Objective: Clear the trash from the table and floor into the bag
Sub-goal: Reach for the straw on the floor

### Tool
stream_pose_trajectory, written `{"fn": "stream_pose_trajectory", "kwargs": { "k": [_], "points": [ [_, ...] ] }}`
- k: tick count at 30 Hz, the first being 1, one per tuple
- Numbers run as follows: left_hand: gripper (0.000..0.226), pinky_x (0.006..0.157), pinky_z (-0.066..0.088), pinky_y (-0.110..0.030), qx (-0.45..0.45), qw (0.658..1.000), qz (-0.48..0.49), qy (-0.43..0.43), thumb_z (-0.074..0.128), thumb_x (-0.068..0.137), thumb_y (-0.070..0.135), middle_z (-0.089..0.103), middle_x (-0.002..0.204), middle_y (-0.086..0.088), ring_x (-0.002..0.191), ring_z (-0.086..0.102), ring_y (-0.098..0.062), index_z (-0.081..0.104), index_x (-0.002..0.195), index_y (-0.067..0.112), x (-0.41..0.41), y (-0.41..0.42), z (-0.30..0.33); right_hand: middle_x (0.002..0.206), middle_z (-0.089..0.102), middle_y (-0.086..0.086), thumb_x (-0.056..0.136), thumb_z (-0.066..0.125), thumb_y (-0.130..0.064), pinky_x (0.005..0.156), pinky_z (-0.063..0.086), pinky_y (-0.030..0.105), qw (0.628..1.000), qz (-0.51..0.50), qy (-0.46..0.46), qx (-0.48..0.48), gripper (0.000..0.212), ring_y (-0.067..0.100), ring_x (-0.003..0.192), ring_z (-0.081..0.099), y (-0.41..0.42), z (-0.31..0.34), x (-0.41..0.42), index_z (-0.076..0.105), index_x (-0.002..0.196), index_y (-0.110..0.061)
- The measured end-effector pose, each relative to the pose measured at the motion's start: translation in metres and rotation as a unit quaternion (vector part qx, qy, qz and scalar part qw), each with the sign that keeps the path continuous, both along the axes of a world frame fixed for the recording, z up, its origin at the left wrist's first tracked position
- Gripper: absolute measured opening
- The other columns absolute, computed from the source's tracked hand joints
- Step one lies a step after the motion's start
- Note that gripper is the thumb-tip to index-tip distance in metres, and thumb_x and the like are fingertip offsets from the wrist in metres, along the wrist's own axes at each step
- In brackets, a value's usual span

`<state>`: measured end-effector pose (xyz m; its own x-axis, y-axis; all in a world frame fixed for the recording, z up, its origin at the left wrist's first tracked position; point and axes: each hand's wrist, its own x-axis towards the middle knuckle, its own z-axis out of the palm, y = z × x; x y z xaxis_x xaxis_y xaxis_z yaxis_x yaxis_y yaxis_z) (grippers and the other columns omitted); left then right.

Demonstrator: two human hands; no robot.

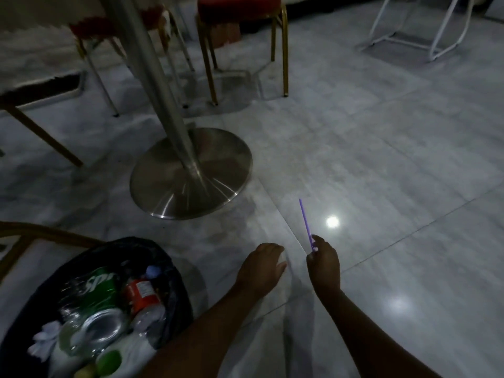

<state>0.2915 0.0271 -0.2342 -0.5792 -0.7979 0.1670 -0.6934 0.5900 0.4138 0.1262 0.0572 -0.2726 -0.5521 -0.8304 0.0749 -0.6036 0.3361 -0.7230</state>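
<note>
Head view: you look down at a dim tiled floor beside the table base.
Right hand: your fingers pinch a purple straw at its lower end; it points up and away, off the floor.
Left hand: palm down just above the tiles, fingers loosely curled; whether it covers anything I cannot tell.
Bag: black, open at lower left, already holding a green bottle, a red-labelled bottle and other trash.
Left to do: the straw goes in the bag; no other litter shows on the floor.
Hidden: the tabletop is out of frame, so you cannot judge it; dark corners blur detail.
</note>
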Motion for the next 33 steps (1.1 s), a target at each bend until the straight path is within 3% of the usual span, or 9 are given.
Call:
{"fn": "stream_pose_trajectory", "kwargs": {
  "k": [9, 12, 15, 18, 22, 25, 28, 30, 33],
  "points": [
    [0.044, 0.095, 0.043, -0.025, -0.087, 0.989, 0.088, 0.078, 0.040, 0.092, 0.045, 0.065, 0.116, -0.002, 0.109, 0.057, -0.015, 0.061, 0.118, 0.016, 0.056, 0.041, 0.114, 0.094, 0.071, 0.012, 0.076, 0.058, 0.009, 0.077, 0.051, 0.032, 0.991, 0.057, -0.048, -0.108, 0.034, 0.026, 0.083, 0.064, 0.041, 0.117, 0.075, 0.067, 0.107, -0.003],
    [0.036, 0.086, 0.049, -0.031, -0.097, 0.989, 0.096, 0.054, 0.042, 0.092, 0.033, 0.067, 0.104, -0.010, 0.097, 0.062, -0.024, 0.065, 0.107, 0.010, 0.093, 0.056, 0.151, 0.085, 0.069, 0.008, 0.080, 0.059, 0.007, 0.071, 0.048, 0.028, 0.984, 0.117, -0.067, -0.114, 0.024, 0.023, 0.076, 0.063, 0.056, 0.158, 0.115, 0.069, 0.098, -0.003],
    [0.015, 0.075, 0.053, -0.033, -0.111, 0.988, 0.105, 0.039, 0.057, 0.086, 0.016, 0.067, 0.092, -0.014, 0.085, 0.064, -0.029, 0.066, 0.096, 0.009, 0.135, 0.065, 0.180, 0.080, 0.066, -0.002, 0.085, 0.059, -0.002, 0.064, 0.041, 0.014, 0.974, 0.188, -0.065, -0.107, 0.016, 0.014, 0.073, 0.060, 0.068, 0.185, 0.153, 0.073, 0.093, -0.008],
    [0.030, 0.079, 0.050, -0.038, -0.105, 0.988, 0.110, 0.005, 0.046, 0.087, 0.027, 0.066, 0.100, -0.014, 0.093, 0.060, -0.030, 0.065, 0.100, 0.008, 0.177, 0.074, 0.208, 0.084, 0.072, 0.009, 0.083, 0.058, 0.002, 0.069, 0.045, 0.024, 0.959, 0.252, -0.048, -0.118, 0.019, 0.023, 0.077, 0.065, 0.072, 0.197, 0.193, 0.074, 0.089, -0.006],
    [0.025, 0.083, 0.049, -0.035, -0.126, 0.987, 0.078, -0.066, 0.054, 0.090, 0.026, 0.065, 0.107, -0.011, 0.098, 0.058, -0.027, 0.063, 0.109, 0.012, 0.233, 0.079, 0.238, 0.079, 0.073, 0.008, 0.091, 0.056, -0.029, 0.067, 0.053, 0.030, 0.933, 0.346, -0.036, -0.092, 0.026, 0.021, 0.072, 0.068, 0.077, 0.206, 0.242, 0.075, 0.085, -0.012],
    [0.024, 0.080, 0.049, -0.037, -0.122, 0.985, 0.076, -0.091, 0.050, 0.092, 0.036, 0.064, 0.105, -0.003, 0.098, 0.056, -0.020, 0.062, 0.105, 0.019, 0.269, 0.083, 0.254, 0.098, 0.071, 0.001, 0.091, 0.045, -0.037, 0.083, 0.046, 0.021, 0.914, 0.381, -0.021, -0.139, 0.037, 0.008, 0.093, 0.062, 0.084, 0.218, 0.273, 0.072, 0.102, -0.015],
    [0.025, 0.077, 0.049, -0.035, -0.129, 0.983, 0.071, -0.112, 0.053, 0.092, 0.032, 0.064, 0.102, -0.006, 0.094, 0.058, -0.023, 0.063, 0.103, 0.014, 0.301, 0.092, 0.261, 0.112, 0.068, 0.002, 0.093, 0.043, -0.033, 0.099, 0.041, 0.026, 0.902, 0.411, 0.002, -0.131, 0.038, 0.012, 0.104, 0.059, 0.089, 0.221, 0.300, 0.067, 0.116, -0.016],
    [0.025, 0.075, 0.046, -0.031, -0.135, 0.981, 0.060, -0.125, 0.055, 0.091, 0.033, 0.065, 0.099, -0.007, 0.091, 0.059, -0.023, 0.065, 0.102, 0.013, 0.323, 0.098, 0.262, 0.106, 0.070, 0.004, 0.088, 0.043, -0.026, 0.094, 0.045, 0.029, 0.902, 0.420, 0.044, -0.092, 0.037, 0.018, 0.098, 0.063, 0.091, 0.214, 0.316, 0.069, 0.113, -0.018],
    [0.025, 0.075, 0.044, -0.029, -0.111, 0.981, 0.069, -0.145, 0.059, 0.089, 0.032, 0.065, 0.101, -0.006, 0.093, 0.058, -0.022, 0.064, 0.105, 0.014, 0.350, 0.105, 0.260, 0.077, 0.071, 0.005, 0.076, 0.053, -0.016, 0.074, 0.045, 0.023, 0.904, 0.415, 0.087, -0.053, 0.024, 0.021, 0.074, 0.067, 0.091, 0.208, 0.337, 0.076, 0.082, -0.015]
  ]
}}
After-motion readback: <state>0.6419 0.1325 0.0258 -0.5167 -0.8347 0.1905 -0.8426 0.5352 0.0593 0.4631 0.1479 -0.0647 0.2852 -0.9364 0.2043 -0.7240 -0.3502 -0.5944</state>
